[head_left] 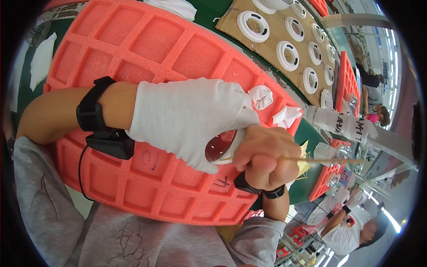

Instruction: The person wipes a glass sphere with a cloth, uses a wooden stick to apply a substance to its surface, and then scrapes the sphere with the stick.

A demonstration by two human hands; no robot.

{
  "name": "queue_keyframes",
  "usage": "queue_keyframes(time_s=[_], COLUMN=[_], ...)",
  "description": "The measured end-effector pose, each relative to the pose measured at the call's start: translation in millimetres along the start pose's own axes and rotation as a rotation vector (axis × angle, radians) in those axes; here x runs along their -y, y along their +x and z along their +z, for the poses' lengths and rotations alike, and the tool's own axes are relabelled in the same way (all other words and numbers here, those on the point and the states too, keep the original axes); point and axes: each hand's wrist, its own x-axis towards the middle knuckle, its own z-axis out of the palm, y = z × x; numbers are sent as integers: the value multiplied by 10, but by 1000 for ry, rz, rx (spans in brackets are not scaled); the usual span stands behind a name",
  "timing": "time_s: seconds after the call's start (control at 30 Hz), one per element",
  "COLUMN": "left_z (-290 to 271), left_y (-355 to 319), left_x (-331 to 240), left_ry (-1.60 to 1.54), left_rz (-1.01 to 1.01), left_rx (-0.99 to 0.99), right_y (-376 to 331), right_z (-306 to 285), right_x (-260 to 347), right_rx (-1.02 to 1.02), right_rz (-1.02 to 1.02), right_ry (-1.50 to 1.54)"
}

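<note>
My left hand [191, 118], in a white cloth glove, is closed around a small round glossy part with a white rim [221, 147]. A black strap with a cable sits on that wrist [95, 111]. My bare right hand [264, 158] is fisted on a thin wooden stick [320, 159], one end at the round part and the other sticking out to the right. Both hands hover over a coral-red foam tray [147, 44] with square pockets.
Two crumpled white wipes [273, 107] lie in pockets at the tray's right edge. A cardboard sheet [269, 42] carrying several white rings sits on the green table behind. More red trays [349, 80] and other seated people are at the right.
</note>
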Motion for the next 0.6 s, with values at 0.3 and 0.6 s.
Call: queue_keyframes(time_s=[0.3,0.6], left_z=[-52,-2], left_y=[30,-16], left_x=[-33,44], left_ry=[-27,6], left_rz=[-85,32], left_rx=[142,20], right_y=[-100,-75], right_z=[67,-36], right_x=[21,-3], right_rx=[-188,6], right_rz=[157,16], right_ry=[147,21])
